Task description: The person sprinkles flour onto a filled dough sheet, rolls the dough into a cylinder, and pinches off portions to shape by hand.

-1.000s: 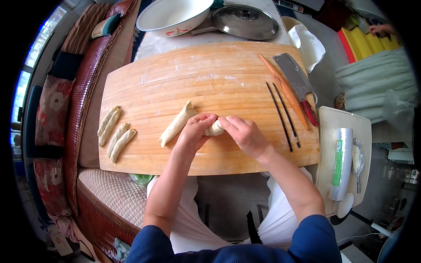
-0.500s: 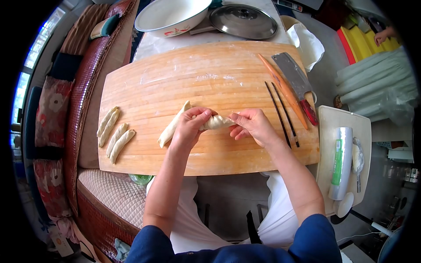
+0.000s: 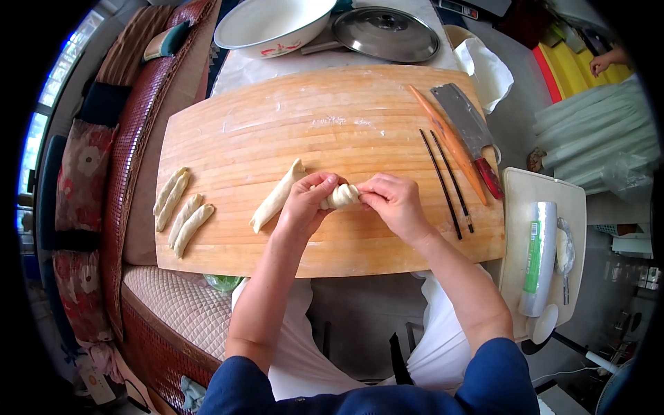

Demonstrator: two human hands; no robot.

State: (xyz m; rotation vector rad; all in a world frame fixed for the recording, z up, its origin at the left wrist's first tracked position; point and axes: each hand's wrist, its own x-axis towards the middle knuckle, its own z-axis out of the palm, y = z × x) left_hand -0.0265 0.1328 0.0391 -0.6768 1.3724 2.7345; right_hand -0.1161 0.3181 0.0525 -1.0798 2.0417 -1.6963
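A twisted piece of dough (image 3: 342, 196) is held between my two hands, above the front half of the wooden board (image 3: 277, 124). My left hand (image 3: 310, 200) is closed round its left end. With pinched fingers, my right hand (image 3: 391, 202) grips the right end. Just left of my left hand, a longer roll of dough (image 3: 277, 196) lies at a slant on the board. Several dough strips (image 3: 181, 214) rest in pairs by the board's left edge.
On the board's right lie two dark chopsticks (image 3: 446, 183), a rolling pin (image 3: 449, 145) and a cleaver (image 3: 465, 119). An enamel basin (image 3: 273, 28) and a pan lid (image 3: 386, 33) stand behind. A side table (image 3: 515, 228) holds a plastic-wrap roll (image 3: 538, 257). Another person's hand (image 3: 609, 61) shows far right.
The dough between my hands looks shorter and more coiled. My right hand has moved a little left, closer to my left hand, and its fingers have tightened on the end.
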